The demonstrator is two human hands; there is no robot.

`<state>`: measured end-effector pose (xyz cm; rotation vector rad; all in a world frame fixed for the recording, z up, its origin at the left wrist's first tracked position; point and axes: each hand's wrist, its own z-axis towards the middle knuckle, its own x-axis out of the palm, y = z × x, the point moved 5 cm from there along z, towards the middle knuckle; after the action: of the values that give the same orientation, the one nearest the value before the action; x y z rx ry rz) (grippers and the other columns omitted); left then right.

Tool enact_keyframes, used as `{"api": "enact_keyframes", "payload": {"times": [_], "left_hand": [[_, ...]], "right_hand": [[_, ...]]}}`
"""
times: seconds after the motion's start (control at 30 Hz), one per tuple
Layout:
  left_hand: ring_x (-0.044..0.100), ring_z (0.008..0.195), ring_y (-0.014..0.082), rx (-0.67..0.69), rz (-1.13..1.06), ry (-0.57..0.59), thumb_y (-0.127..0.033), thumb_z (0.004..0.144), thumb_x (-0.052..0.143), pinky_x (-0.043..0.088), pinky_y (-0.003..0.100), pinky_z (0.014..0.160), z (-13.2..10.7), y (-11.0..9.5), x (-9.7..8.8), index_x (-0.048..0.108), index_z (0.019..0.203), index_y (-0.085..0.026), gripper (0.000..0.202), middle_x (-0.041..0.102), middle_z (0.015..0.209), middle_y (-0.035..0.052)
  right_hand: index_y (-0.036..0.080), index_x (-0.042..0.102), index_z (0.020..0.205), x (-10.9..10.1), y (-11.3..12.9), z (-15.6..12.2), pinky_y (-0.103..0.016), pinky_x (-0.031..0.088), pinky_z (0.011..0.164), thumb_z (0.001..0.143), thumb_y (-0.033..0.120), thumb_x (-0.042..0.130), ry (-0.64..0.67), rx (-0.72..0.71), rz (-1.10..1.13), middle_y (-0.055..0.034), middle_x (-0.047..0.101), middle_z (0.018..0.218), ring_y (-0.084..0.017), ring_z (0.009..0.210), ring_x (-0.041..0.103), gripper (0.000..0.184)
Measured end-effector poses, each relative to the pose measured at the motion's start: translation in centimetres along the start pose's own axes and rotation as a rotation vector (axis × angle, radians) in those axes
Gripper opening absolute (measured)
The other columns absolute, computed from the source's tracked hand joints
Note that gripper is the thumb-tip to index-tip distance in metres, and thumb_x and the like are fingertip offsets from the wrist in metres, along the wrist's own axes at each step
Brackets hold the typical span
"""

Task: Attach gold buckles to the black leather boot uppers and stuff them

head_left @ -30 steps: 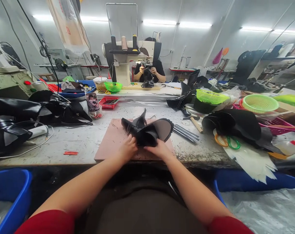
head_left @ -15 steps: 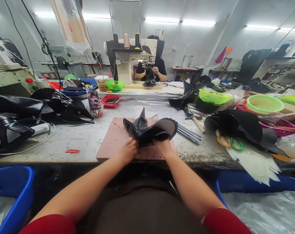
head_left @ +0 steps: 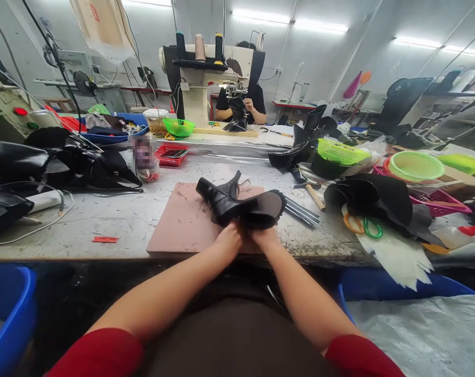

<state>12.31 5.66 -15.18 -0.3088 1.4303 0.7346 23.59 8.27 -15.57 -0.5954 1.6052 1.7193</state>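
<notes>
A black leather boot upper (head_left: 223, 203) is held over a pinkish-brown board (head_left: 170, 230) on the worktable. Its wide opening, with a grey-brown lining, faces up and right, while a curved strap-like edge rises at the back. My left hand (head_left: 231, 238) is closed on the near lower edge, its fingertips partly hidden by the leather. Close beside it, my right hand (head_left: 264, 237) grips the upper from below the lined opening, and most of its fingers are out of sight.
Right of the board lie dark strips (head_left: 302, 212), a hammer (head_left: 315, 197), scissors (head_left: 373, 228) and a black leather piece (head_left: 373, 196). More black uppers (head_left: 64, 165) are heaped left. Blue bins (head_left: 25, 283) stand below. Across the table a person (head_left: 256, 107) works at a sewing machine (head_left: 196, 99).
The boot upper has been turned and its folded left part has opened into a curve. My left hand has shifted right along the lower edge, closer to my right hand.
</notes>
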Motion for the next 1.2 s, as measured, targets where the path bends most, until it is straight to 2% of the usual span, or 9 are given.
{"api": "enact_keyframes", "payload": {"times": [0.17,0.4,0.5,0.6,0.7,0.8,0.93,1.07,1.2], "left_hand": [[0.059,0.100,0.0292,0.036,0.002,0.024,-0.004,0.081,0.039,0.048,0.041,0.076,-0.5,1.7,-0.3,0.055,0.118,-0.004,0.040,0.062,0.111,0.0222],[0.054,0.111,0.0241,0.115,-0.044,0.092,-0.015,0.084,0.048,0.041,0.035,0.091,-3.9,4.8,-1.0,0.056,0.120,-0.013,0.037,0.057,0.123,0.0139],[0.052,0.112,0.0305,0.081,-0.049,0.119,-0.043,0.082,0.053,0.038,0.043,0.093,-3.9,4.2,-1.3,0.052,0.125,-0.021,0.048,0.054,0.127,0.0135],[0.046,0.117,0.0323,0.058,-0.094,0.118,-0.060,0.074,0.054,0.032,0.042,0.098,-3.3,2.8,-1.7,0.057,0.118,-0.016,0.063,0.051,0.128,0.0158],[0.053,0.107,0.0308,-0.034,-0.143,0.105,-0.066,0.073,0.050,0.036,0.038,0.093,-2.0,1.7,-1.5,0.061,0.108,-0.009,0.068,0.059,0.116,0.0191],[0.055,0.099,0.0346,-0.179,-0.140,0.084,-0.064,0.078,0.044,0.039,0.042,0.084,-0.7,1.0,-0.8,0.051,0.120,-0.002,0.075,0.056,0.116,0.0251],[0.038,0.121,0.0400,-0.245,-0.154,0.074,-0.068,0.075,0.044,0.028,0.047,0.098,0.0,0.4,0.4,0.039,0.130,0.004,0.090,0.040,0.133,0.0293],[0.036,0.125,0.0368,-0.160,-0.186,0.113,-0.071,0.073,0.042,0.017,0.050,0.103,-1.6,1.7,0.9,0.035,0.136,-0.009,0.089,0.043,0.134,0.0227],[0.032,0.129,0.0323,-0.020,-0.207,0.177,-0.067,0.077,0.042,0.012,0.051,0.105,-4.6,4.3,0.7,0.036,0.136,-0.019,0.076,0.040,0.138,0.0175]], "right_hand": [[0.015,0.066,0.096,-3.0,-1.2,-0.6,-0.040,0.048,0.082,0.077,0.034,0.058,-0.022,0.125,-0.144,-0.0147,0.067,0.094,-0.032,0.098,0.061,0.028],[0.019,0.064,0.101,-1.8,-0.2,-2.1,-0.032,0.050,0.078,0.070,0.032,0.066,0.071,0.054,-0.161,-0.0106,0.067,0.100,-0.027,0.095,0.062,0.034],[0.017,0.064,0.100,-1.5,-0.2,-2.0,-0.034,0.050,0.077,0.072,0.033,0.063,0.071,0.042,-0.167,-0.0123,0.067,0.099,-0.028,0.094,0.062,0.031],[0.017,0.064,0.094,-1.4,-0.3,-1.9,-0.036,0.049,0.076,0.073,0.034,0.062,0.059,0.040,-0.181,-0.0129,0.067,0.093,-0.029,0.092,0.062,0.026],[0.019,0.063,0.092,-1.2,-0.5,-1.9,-0.035,0.048,0.076,0.072,0.032,0.063,0.050,0.028,-0.191,-0.0117,0.067,0.092,-0.029,0.092,0.062,0.024],[0.018,0.057,0.103,-1.5,-0.8,-1.5,-0.031,0.048,0.071,0.071,0.027,0.061,0.042,0.021,-0.193,-0.0092,0.067,0.088,-0.026,0.086,0.063,0.033],[0.016,0.055,0.106,-3.0,-0.5,-0.7,-0.028,0.047,0.063,0.072,0.020,0.055,0.038,0.013,-0.212,-0.0073,0.067,0.083,-0.023,0.077,0.064,0.034],[0.016,0.059,0.099,-3.6,2.0,-1.1,-0.033,0.044,0.072,0.074,0.022,0.053,0.060,-0.109,-0.265,-0.0113,0.065,0.090,-0.027,0.086,0.060,0.026],[0.019,0.064,0.089,-2.2,3.4,-1.9,-0.031,0.043,0.075,0.068,0.020,0.062,0.192,-0.239,-0.261,-0.0082,0.065,0.088,-0.024,0.086,0.059,0.021]]}}
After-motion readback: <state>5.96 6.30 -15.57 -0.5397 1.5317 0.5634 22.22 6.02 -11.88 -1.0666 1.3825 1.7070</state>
